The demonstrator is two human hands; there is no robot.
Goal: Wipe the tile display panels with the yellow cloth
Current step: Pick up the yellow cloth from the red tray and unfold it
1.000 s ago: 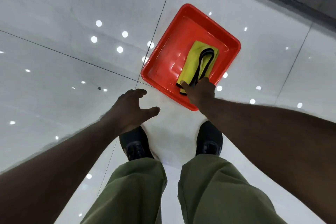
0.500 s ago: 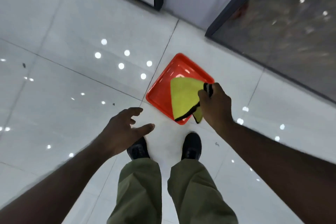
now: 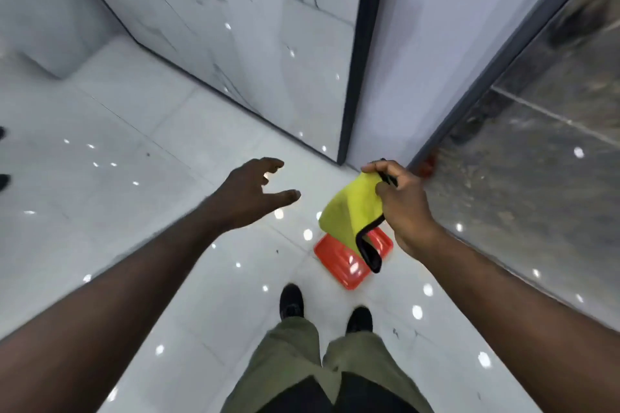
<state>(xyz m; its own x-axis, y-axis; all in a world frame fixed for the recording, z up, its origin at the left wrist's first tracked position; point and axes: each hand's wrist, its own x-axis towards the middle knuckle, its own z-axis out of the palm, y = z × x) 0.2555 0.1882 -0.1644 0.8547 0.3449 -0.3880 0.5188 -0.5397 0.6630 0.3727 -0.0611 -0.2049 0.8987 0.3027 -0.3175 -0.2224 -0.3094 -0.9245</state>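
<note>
Two hands extend forward over the glossy white tile floor [image 3: 127, 178]. The left hand [image 3: 250, 191] is open, palm down, with its fingers spread and slightly curved; it holds nothing and touches nothing. The right hand [image 3: 402, 208] pinches the yellow cloth [image 3: 349, 214] at its upper edge between the thumb and the curled fingers. The cloth hangs down from this grip, and its black trim [image 3: 367, 245] runs along the lower right edge and ends in a drooping corner. In the view, the hanging cloth overlaps the far part of a red tray [image 3: 339, 265], which lies flat on the floor just ahead of the person's black shoes [image 3: 291, 301]. Olive trousers [image 3: 288, 352] fill the lower centre of the view. A white marble-veined panel [image 3: 251, 27] stands upright ahead and to the left, bordered on its right side by a black frame [image 3: 359, 54]. A dark stone panel [image 3: 536, 127] stands upright to the right, near the right hand. The cloth is apart from both panels, nearer to the dark one. Ceiling lights are reflected as bright spots across the floor and the panels.
</note>
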